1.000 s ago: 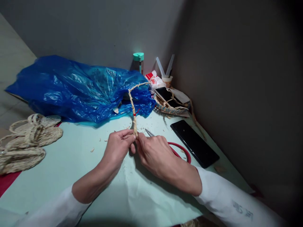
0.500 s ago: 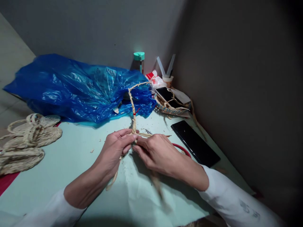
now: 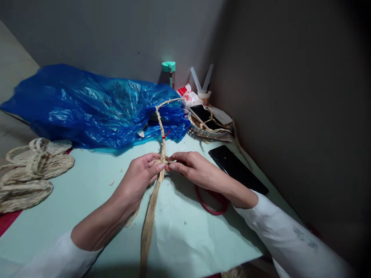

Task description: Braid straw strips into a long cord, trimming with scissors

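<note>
A pale braided cord of dried plant fibre (image 3: 161, 125) runs from the back of the table toward me, with a red tie partway along it. My left hand (image 3: 142, 173) pinches its near end between thumb and fingers. From the right, my right hand (image 3: 194, 166) is closed on a thin fibre strand beside the braid. A long, wide brown strip (image 3: 149, 224) hangs from the braid toward the near edge. Part of a shorter strand (image 3: 132, 219) shows under my left wrist. Red-handled scissors (image 3: 213, 208) lie partly hidden beneath my right forearm.
A blue plastic bag (image 3: 87, 108) spreads across the back. Woven fibre sandals (image 3: 37, 166) lie at left. At right are a black phone (image 3: 239, 170) and a basket (image 3: 208, 133) holding another phone. A teal-lidded bottle (image 3: 168, 67) and a cup (image 3: 204, 97) stand behind.
The brown strip, blurred on the right before, now hangs straight down from the braid. My right hand has shifted slightly right and up, and more of the red scissor handles shows.
</note>
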Demonstrator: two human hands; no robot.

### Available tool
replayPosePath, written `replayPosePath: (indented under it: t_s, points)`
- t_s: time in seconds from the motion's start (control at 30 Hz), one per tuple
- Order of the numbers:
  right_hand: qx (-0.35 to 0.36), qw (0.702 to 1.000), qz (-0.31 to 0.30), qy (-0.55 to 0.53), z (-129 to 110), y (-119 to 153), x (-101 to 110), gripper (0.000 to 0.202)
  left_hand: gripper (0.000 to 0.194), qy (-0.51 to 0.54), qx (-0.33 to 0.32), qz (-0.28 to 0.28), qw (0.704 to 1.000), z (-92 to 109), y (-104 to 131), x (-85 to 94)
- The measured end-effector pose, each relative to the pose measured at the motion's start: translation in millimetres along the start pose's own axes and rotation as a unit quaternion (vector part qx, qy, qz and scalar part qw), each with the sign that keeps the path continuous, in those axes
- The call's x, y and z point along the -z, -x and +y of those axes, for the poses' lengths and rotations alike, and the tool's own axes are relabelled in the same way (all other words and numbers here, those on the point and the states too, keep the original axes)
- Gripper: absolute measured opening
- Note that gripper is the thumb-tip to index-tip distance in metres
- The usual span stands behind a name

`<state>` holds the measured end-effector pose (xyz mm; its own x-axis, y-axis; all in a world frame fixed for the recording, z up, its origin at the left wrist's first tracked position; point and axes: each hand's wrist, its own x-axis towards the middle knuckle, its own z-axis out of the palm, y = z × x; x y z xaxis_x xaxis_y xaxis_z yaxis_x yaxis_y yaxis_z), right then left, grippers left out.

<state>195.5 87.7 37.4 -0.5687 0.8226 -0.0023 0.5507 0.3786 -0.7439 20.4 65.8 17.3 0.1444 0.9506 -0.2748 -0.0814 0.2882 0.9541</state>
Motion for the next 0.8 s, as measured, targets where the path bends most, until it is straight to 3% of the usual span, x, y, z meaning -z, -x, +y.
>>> replayPosePath:
  t_s: [0.37, 0.8]
  points:
    - [-0.011, 0.998, 0.018, 0.06, -0.1, 1.0, 4.9, 0.025, 0.018, -0.066, 0.011, 0.025, 0.997, -3.3, -0.8, -3.0]
    - [0.0, 1.0, -0.008, 0.001, -1.7, 2.7, 7.9, 0.023, 0.019, -0.057, -0.014, 0.024, 0.998, -2.0, 1.6, -6.4]
